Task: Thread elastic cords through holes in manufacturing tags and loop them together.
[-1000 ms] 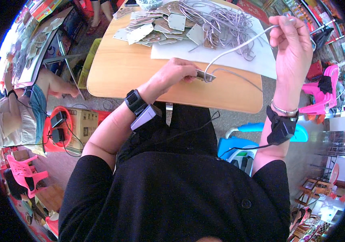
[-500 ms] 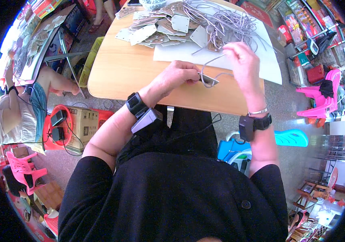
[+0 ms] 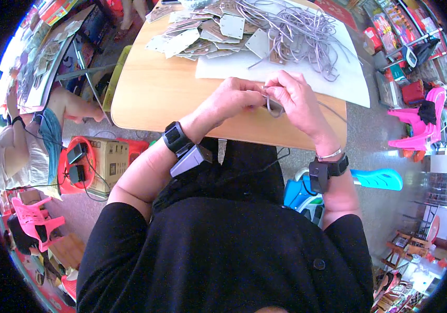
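Observation:
Above the table's near edge, my two hands meet at the fingertips. My left hand [image 3: 234, 100] is closed in a pinch on a small flat tag, which the fingers now mostly hide. A grey cord [image 3: 273, 111] loops down between the hands, and my right hand [image 3: 297, 104] pinches it close to the left fingertips. One length of the cord trails out to the right of my right hand. Farther back on the table lies a heap of flat greyish tags [image 3: 232, 26] with small holes. Beside it sprawls a tangle of loose grey cords [image 3: 307, 39].
A white sheet [image 3: 223, 69] lies under the cords on the wooden table [image 3: 150, 99]. At the left, another person [image 3: 22, 141] sits by a second table covered with similar pieces. A pink chair [image 3: 422, 120] stands at the right, and a cardboard box [image 3: 111, 164] at the left.
My right hand has come down and left, from holding the cord raised to meeting my left fingertips. The tag, visible before, is now mostly covered. The left hand has barely moved.

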The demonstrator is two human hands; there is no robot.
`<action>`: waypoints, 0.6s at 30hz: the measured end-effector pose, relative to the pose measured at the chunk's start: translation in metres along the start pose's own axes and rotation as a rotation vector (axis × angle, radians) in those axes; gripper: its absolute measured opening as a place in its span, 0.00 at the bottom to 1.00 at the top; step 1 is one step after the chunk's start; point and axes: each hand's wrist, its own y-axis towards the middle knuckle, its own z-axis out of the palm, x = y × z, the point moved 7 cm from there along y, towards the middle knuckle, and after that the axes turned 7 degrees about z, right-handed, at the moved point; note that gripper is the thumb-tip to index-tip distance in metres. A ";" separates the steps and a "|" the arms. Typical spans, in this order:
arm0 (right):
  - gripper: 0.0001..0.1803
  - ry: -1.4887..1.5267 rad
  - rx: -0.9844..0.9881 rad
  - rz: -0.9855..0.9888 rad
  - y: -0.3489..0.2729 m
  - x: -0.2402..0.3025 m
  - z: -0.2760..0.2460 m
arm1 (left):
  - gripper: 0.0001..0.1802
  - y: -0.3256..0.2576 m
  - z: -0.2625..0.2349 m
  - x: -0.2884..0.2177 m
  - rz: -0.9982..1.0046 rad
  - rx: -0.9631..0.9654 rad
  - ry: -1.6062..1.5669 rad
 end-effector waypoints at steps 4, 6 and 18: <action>0.06 -0.218 0.050 -0.044 -0.002 -0.003 -0.001 | 0.11 0.001 -0.002 0.006 0.006 0.007 -0.043; 0.06 -0.248 -0.019 -0.144 -0.003 -0.006 -0.003 | 0.11 0.001 -0.002 0.005 -0.012 -0.018 -0.019; 0.05 0.016 0.052 0.083 -0.001 -0.014 0.001 | 0.11 0.002 0.000 0.005 -0.010 -0.029 -0.018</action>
